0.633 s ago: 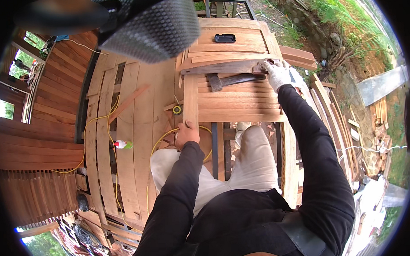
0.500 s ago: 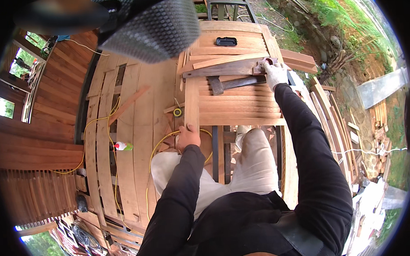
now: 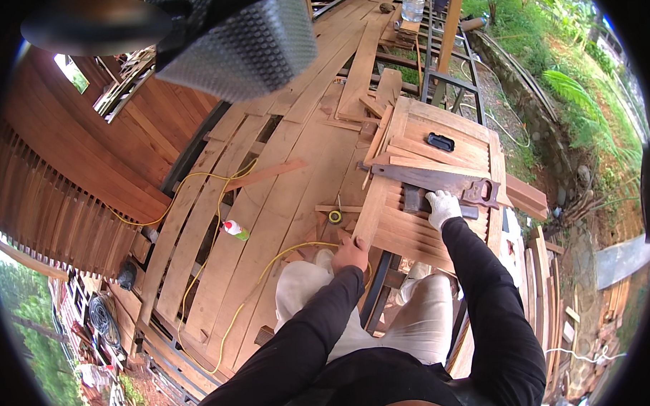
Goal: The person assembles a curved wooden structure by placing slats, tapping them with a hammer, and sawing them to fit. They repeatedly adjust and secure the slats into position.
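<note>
The gloved right hand (image 3: 443,207) has just left the handle of the saw (image 3: 431,176), where it was half a second ago, and is now down on the hammer (image 3: 413,198). The saw therefore lies free across the panel (image 3: 375,210), just beyond the gloved fingers, its handle off to their right and its blade running away to their left; the hammer seems now to be the tool being attended to. These fingers are bent over the hammer's handle, with its head showing just left of them and the handle's end to their right, but whether they have closed around it I cannot tell. The bare left hand (image 3: 351,254) is where it was, curled on the near end of the panel's side rail and gripping it, so the panel appears to be kept steady. The whole view has also swung, so the shift of everything else looks like a turn of the head. Past the saw from the gloved fingers lie a loose strip (image 3: 438,166) and a black tray (image 3: 441,142). The tape measure (image 3: 335,216) sits near the left fingers, beyond them, and the bottle (image 3: 235,230) lies well to their left.
</note>
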Available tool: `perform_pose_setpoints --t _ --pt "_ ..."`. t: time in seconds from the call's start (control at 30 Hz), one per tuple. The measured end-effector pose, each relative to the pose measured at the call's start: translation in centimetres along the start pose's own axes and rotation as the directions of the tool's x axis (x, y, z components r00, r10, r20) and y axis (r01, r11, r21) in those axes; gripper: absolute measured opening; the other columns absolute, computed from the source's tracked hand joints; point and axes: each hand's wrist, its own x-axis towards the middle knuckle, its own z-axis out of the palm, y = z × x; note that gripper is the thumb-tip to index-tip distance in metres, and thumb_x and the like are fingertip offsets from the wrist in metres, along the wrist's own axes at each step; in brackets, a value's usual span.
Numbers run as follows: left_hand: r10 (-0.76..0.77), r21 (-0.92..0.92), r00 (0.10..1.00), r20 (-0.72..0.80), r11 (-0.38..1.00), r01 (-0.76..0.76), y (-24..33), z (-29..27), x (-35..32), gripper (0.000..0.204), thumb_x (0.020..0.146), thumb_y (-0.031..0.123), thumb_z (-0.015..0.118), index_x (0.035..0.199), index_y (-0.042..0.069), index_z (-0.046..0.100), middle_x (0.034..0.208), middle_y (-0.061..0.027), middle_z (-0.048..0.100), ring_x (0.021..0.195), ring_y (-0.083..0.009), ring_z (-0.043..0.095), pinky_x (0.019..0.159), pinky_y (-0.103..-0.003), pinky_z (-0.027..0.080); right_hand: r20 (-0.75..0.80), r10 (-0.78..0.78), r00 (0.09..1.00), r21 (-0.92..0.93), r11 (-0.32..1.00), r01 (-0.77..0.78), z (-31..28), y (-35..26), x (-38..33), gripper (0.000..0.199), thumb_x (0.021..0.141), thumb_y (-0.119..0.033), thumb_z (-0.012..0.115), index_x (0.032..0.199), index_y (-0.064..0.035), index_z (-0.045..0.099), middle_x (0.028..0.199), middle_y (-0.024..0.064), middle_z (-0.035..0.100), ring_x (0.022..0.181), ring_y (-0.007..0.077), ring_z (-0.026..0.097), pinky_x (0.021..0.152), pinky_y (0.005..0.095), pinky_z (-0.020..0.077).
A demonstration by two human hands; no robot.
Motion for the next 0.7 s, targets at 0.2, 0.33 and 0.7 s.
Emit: perform_pose_setpoints --t 0.2,0.33,0.7 --pt "-0.014 -0.022 1.000 -0.021 1.000 0.013 0.3 0.4 0.1 0.057 0.106 0.054 0.039 0.122 0.004 0.059 0.109 -0.0260 0.075 0.102 -0.0457 0.074 0.087 -0.057 0.057 0.139 0.015 0.990 0.172 0.984 -0.039 -2.8 -1.7 -3.6 0.053 0.083 -0.023 0.071 0.134 -0.0090 0.062 0.126 0.0225 0.071 0.120 0.0372 0.067 0.103 0.0464 0.0537" --pt "-0.038 0.021 0.997 0.066 0.999 0.036 -0.2 -0.1 0.2 0.070 0.104 0.055 0.042 0.149 0.001 0.046 0.113 -0.0269 0.075 0.103 -0.0459 0.074 0.090 -0.057 0.057 0.318 0.106 0.942 0.249 0.949 -0.191 -5.7 -3.7 -10.3 0.048 0.080 -0.028 0.075 0.121 -0.0043 0.069 0.111 0.0242 0.075 0.108 0.0413 0.071 0.094 0.0458 0.0572" --pt "0.850 0.164 0.503 -0.160 0.525 -0.835 0.8 2.3 -2.4 0.072 0.086 0.022 0.073 0.151 0.005 0.047 0.154 -0.0149 0.049 0.149 -0.0359 0.040 0.125 -0.054 0.031 0.332 0.781 0.529 0.901 -0.097 -0.423 0.5 -1.6 -37.4 0.037 0.084 -0.005 0.069 0.119 0.0044 0.065 0.094 0.0111 0.068 0.080 0.0160 0.064 0.072 0.0328 0.0541"
